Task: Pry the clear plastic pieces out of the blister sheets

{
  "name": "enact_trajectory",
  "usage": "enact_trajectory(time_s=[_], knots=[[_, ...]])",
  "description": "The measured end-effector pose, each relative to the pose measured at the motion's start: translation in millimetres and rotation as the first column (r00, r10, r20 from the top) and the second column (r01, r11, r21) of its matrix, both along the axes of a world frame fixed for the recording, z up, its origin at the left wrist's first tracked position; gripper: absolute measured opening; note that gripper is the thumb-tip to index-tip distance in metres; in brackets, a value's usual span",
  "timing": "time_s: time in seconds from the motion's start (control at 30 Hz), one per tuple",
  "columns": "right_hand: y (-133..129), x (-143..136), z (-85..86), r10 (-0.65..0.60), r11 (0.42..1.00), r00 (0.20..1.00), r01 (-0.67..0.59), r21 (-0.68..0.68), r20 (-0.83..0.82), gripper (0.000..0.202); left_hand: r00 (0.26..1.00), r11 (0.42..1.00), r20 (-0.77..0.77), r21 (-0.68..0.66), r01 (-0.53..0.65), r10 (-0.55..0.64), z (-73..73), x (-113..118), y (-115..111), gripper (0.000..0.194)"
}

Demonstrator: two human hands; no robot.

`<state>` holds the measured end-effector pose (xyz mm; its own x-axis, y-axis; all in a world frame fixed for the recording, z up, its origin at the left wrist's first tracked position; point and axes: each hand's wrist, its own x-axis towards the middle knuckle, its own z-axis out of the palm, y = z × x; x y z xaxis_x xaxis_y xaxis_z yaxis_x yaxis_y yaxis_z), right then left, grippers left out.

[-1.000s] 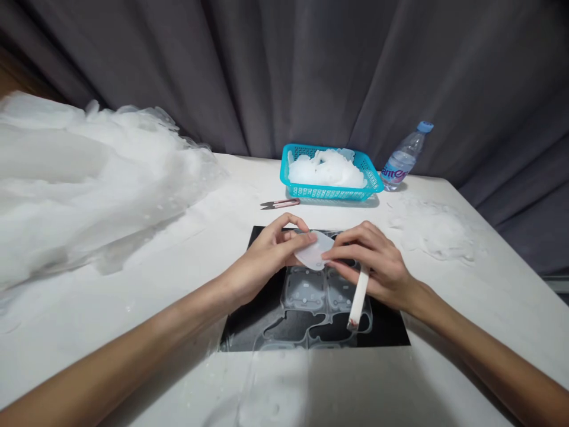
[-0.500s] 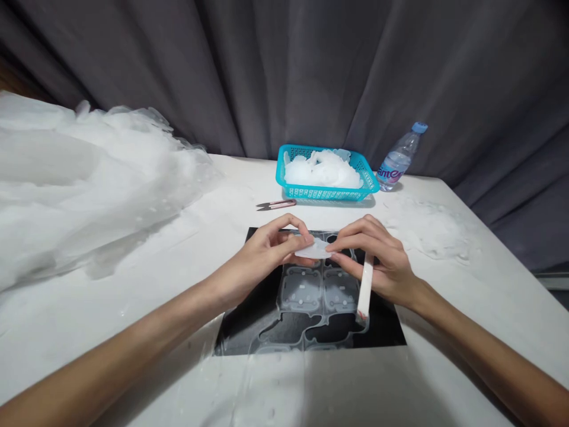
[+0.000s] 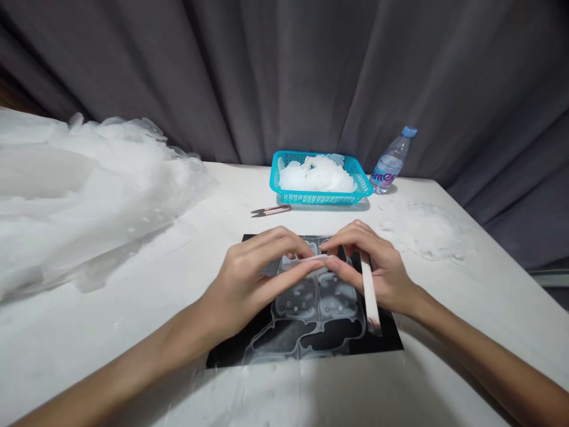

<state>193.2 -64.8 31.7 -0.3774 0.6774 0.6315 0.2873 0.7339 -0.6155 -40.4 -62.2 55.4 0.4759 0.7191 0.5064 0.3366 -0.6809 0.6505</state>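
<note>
A small, thin, whitish translucent piece (image 3: 315,259) is pinched between my two hands above a black mat. My left hand (image 3: 249,276) grips its left side between thumb and fingers. At the opposite end, the thumb and fingertips of my right hand (image 3: 376,264) are closed on it. A white stick-like tool (image 3: 370,293) is also tucked in my right hand, its lower end pointing toward me; its upper end is hidden. Under both hands, a clear moulded plastic sheet (image 3: 297,302) with cut-out openings lies on the black mat (image 3: 389,338).
Thread snips (image 3: 271,211) lie beyond the mat. Behind them stands a turquoise basket (image 3: 320,198) of white pieces, with a water bottle (image 3: 391,163) beside it. A large heap of translucent sheets (image 3: 111,184) covers the left; thin clear scraps (image 3: 427,231) lie right.
The translucent piece has turned from showing its flat face to nearly edge-on. My left hand has rolled over, with its thumb nearer me, and the stick's lower end has swung right.
</note>
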Motion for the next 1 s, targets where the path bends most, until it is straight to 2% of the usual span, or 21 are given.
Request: enact_trajectory(time_s=[0.13,0.3,0.4,0.6,0.7,0.77,0.87,1.0], knots=[[-2.0,-2.8,0.4,0.015,1.0,0.998,-0.015,0.003,-0.053,0.017,0.999,0.987,-0.021,0.156,-0.027,0.031,1.0,0.1,-4.4,0.005],[-3.1,-4.3,3.5,0.061,0.997,0.995,-0.056,0.059,-0.079,0.02,0.999,0.921,-0.031,0.388,-0.023,0.038,-0.3,-0.3,-6.9,0.019],[-3.8,-3.8,4.3,0.064,0.996,0.995,-0.058,0.073,-0.077,0.019,0.999,0.904,-0.026,0.428,-0.025,0.04,0.5,0.8,-8.2,0.02],[-4.4,-3.5,2.3,0.071,0.996,0.994,-0.066,0.061,-0.08,0.019,0.999,0.905,-0.031,0.424,-0.017,0.034,-0.4,1.1,-8.4,0.019],[-4.1,-4.2,2.3,0.065,0.996,0.995,-0.061,0.058,-0.074,0.019,0.999,0.927,-0.037,0.375,-0.013,0.028,-1.1,0.9,-7.4,0.017],[-4.0,-4.8,2.7,0.046,0.996,0.997,-0.041,0.075,-0.061,0.018,0.999,0.958,-0.034,0.286,0.004,0.006,-0.6,0.7,-6.2,0.015],[-3.7,-5.0,3.3,0.013,0.991,0.999,-0.007,0.135,-0.046,0.017,0.998,0.997,-0.009,0.05,0.06,-0.059,0.9,0.0,-3.5,0.01],[-3.5,-3.0,3.4,-0.005,0.99,0.999,0.011,0.138,-0.045,0.018,0.987,0.957,0.118,-0.255,0.139,-0.112,-0.4,-0.3,0.5,0.005]])
